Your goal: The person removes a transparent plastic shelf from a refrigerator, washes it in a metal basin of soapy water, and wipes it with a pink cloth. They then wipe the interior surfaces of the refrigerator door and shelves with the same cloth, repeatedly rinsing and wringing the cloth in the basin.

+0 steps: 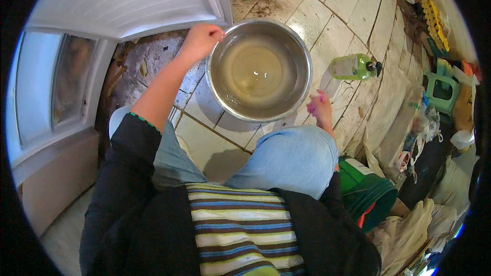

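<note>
A round stainless steel basin point(257, 117) stands on the tiled floor before me, with cloudy water point(253, 71) in it. My left hand point(207, 38) is at the basin's upper left rim, its fingers curled; whether it holds anything small is hidden. Right of the basin, beside my knee, my right hand point(321, 108) holds something small and pink-purple point(313, 103), perhaps a scrubber or cloth. A green pump bottle point(350, 66) with a black pump lies or stands on the floor beyond this hand; the view does not settle which.
A white panelled door point(130, 0) stands at the upper left. On the right are a green plastic stool point(445, 90), plastic bags point(402, 134) and a yellow egg tray point(435, 25). A dark green bucket point(378, 195) lies near my right side. The tiles point(307, 11) are dirty.
</note>
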### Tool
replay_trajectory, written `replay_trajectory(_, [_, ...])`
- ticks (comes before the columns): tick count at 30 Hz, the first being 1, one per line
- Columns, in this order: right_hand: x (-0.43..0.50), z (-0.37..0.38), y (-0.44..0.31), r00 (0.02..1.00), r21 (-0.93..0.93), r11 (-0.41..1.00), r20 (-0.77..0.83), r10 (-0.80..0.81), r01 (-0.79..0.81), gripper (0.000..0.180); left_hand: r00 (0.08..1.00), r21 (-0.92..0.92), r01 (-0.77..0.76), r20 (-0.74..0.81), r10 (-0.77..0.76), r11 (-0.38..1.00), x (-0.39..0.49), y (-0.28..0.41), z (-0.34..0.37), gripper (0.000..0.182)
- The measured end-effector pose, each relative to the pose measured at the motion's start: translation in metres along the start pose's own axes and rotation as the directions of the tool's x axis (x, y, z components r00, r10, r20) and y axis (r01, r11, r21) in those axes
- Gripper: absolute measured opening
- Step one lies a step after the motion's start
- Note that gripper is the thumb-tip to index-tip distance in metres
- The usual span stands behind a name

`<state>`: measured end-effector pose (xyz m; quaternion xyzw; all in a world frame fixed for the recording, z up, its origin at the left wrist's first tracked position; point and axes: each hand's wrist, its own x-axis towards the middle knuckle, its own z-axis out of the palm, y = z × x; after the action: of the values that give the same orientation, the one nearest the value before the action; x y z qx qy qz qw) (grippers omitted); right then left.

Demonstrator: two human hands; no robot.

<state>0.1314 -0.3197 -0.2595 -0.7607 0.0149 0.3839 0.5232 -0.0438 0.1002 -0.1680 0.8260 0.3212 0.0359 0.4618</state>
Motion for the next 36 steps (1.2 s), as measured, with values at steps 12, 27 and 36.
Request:
replay_trajectory(12, [-0.025, 0.084, -0.162, 0.745, 0.36, 0.915, 0.658, -0.11, -0.183, 0.059, 0.956, -0.52, 0.063, 0.275, 0.097, 0.852, -0.06, 0.076, 0.132, 0.032])
replay_trajectory(27, [-0.007, 0.101, -0.143, 0.773, 0.169, 0.983, 0.614, -0.16, 0.068, 0.03, 0.96, -0.959, 0.272, 0.265, -0.084, 0.076, -0.06, 0.093, 0.1, 0.027])
replay_trajectory(36, [-0.011, 0.085, -0.162, 0.657, 0.708, 0.621, 0.649, -0.383, -0.337, 0.035, 0.897, -0.906, 0.41, 0.381, -0.224, 0.102, -0.054, 0.06, 0.14, 0.025])
